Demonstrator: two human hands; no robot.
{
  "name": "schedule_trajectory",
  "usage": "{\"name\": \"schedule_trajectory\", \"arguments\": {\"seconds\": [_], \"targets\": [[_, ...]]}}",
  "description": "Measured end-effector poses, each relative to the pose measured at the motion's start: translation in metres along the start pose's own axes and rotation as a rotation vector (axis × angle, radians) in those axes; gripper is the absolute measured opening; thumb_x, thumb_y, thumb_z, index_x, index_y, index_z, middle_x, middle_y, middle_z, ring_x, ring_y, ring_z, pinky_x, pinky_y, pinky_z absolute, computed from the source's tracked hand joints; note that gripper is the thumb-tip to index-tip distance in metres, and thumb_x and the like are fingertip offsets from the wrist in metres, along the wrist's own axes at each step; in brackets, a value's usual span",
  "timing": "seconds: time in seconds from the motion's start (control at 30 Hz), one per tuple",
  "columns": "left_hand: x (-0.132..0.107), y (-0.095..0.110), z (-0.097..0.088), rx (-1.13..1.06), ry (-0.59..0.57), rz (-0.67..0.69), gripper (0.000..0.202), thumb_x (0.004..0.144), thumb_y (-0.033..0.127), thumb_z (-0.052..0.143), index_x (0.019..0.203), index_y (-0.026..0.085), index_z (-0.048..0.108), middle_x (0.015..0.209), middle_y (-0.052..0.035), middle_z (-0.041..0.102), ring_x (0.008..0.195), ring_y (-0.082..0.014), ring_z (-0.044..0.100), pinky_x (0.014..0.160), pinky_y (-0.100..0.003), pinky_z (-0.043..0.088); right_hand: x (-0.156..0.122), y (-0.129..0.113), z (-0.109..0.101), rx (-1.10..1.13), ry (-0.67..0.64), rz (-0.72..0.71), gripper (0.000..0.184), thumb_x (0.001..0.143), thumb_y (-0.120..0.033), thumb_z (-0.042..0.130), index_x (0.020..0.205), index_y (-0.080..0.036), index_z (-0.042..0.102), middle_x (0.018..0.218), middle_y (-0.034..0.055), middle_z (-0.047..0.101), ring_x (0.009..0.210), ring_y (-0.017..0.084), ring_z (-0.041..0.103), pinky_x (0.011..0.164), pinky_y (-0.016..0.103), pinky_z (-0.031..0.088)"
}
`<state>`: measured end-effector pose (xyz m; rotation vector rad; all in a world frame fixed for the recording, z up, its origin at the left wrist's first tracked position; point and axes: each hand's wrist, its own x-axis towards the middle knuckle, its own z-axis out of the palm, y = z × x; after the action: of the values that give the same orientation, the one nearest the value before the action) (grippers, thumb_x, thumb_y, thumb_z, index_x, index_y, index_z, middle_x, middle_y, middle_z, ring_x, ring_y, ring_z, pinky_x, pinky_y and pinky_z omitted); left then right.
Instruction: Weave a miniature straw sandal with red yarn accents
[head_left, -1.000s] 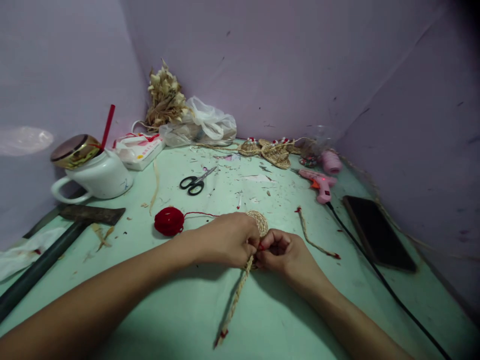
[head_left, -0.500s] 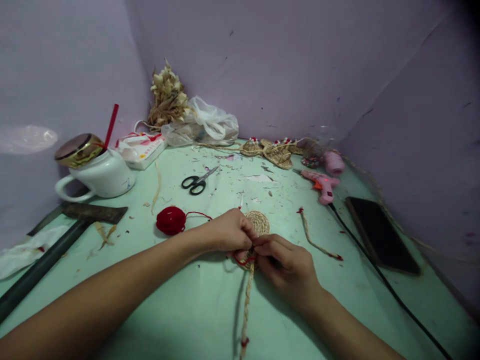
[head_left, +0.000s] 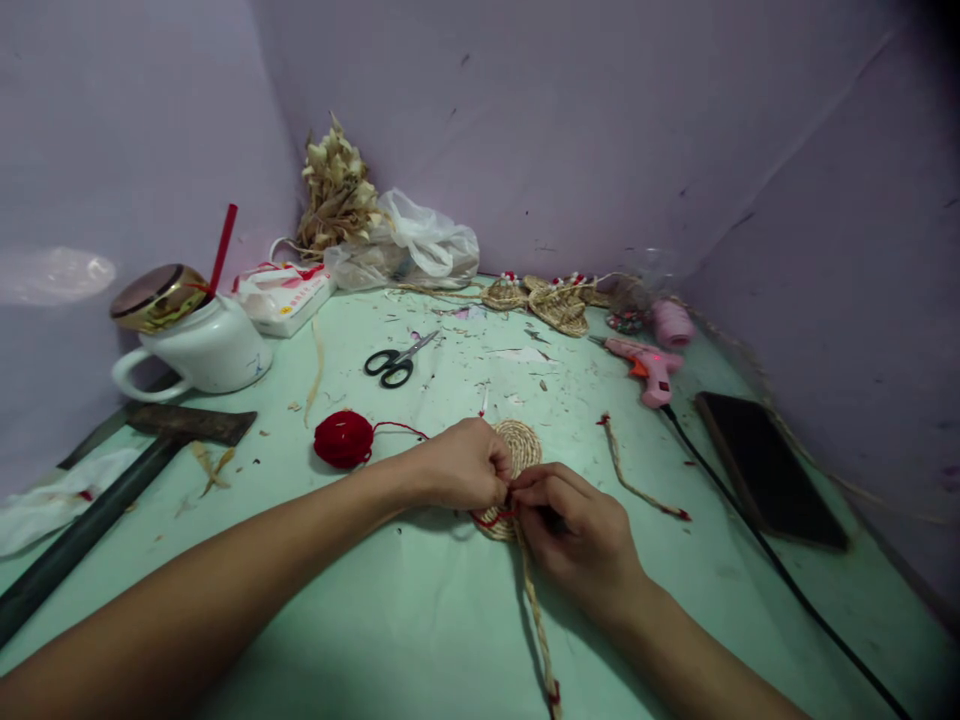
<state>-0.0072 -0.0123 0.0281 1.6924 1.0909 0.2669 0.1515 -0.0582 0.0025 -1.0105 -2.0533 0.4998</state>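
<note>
A coiled piece of tan braided cord (head_left: 521, 442) lies flat on the table under both hands, with a loose braided tail (head_left: 537, 620) running toward me. My left hand (head_left: 472, 465) is closed over the coil's left side. From the right, my right hand (head_left: 574, 515) pinches at the middle, its fingertips meeting those of the left. Red yarn (head_left: 495, 519) crosses the coil between the fingers, and its strand leads back to a red yarn ball (head_left: 343, 440) on the left. The exact pinch points are hidden by the fingers.
Black-handled scissors (head_left: 400, 362) lie beyond my hands. A hammer (head_left: 180, 425) and white mug (head_left: 206, 350) stand left. Rightward are a short braided cord (head_left: 634, 477), a pink glue gun (head_left: 646, 367) with its cable, and a phone (head_left: 769, 470). Woven pieces (head_left: 555, 305) lie at the back.
The braided tail has swung to the right at its near end. Both hands stay closed together over the coil, with only slight shifts of the fingers.
</note>
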Motion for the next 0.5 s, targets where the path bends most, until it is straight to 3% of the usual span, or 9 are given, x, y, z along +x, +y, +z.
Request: {"name": "schedule_trajectory", "arguments": {"seconds": [0.17, 0.5], "targets": [[0.0008, 0.0008, -0.0027, 0.022, -0.033, -0.028, 0.012, 0.051, 0.009, 0.044, 0.056, 0.014, 0.054, 0.041, 0.0029, 0.045, 0.039, -0.0085, 0.042, 0.036, -0.018, 0.030, -0.0007, -0.0012, -0.0004, 0.041, 0.024, 0.051, 0.016, 0.065, -0.003, 0.049, 0.066, -0.019, 0.053, 0.076, 0.0038, 0.059, 0.064, 0.012, 0.056, 0.053, 0.022, 0.044], [-0.0002, 0.0028, 0.0000, 0.191, 0.109, -0.026, 0.006, 0.050, 0.012, 0.043, 0.049, 0.015, 0.048, 0.042, 0.0022, 0.043, 0.042, -0.0086, 0.038, 0.037, -0.020, 0.023, 0.0013, -0.0041, -0.0014, 0.113, 0.058, 0.166, 0.015, 0.061, -0.003, 0.051, 0.058, -0.018, 0.051, 0.069, 0.0037, 0.058, 0.062, 0.014, 0.056, 0.055, 0.025, 0.044]]}}
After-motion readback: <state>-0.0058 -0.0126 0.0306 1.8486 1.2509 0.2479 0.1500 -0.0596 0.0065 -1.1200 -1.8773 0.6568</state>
